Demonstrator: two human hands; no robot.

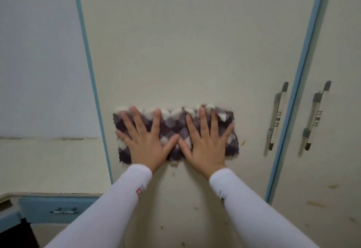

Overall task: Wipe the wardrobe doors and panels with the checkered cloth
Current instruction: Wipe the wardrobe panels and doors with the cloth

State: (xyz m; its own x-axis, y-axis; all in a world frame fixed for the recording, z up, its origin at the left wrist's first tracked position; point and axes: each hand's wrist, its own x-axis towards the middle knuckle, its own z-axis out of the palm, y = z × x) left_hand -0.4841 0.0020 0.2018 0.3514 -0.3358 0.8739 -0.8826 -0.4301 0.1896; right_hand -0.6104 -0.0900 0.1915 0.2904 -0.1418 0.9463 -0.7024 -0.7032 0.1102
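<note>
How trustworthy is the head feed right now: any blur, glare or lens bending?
Head view: the purple-and-white checkered cloth is smeared along its top edge and the grey metal door handles look ghosted, so there is motion blur. The left hand and right hand, pressing the cloth, read fairly sharp. Head view: the blue edge strip leans and bows from the wide lens. The light is soft, with no glare.

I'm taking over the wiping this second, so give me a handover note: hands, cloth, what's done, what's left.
Left hand and right hand: both open, fingers spread, pressing the checkered cloth flat on the wardrobe door, left of its handle.
Done: cannot tell which areas are wiped.
Left: brownish specks below the cloth and on the right door.
</note>
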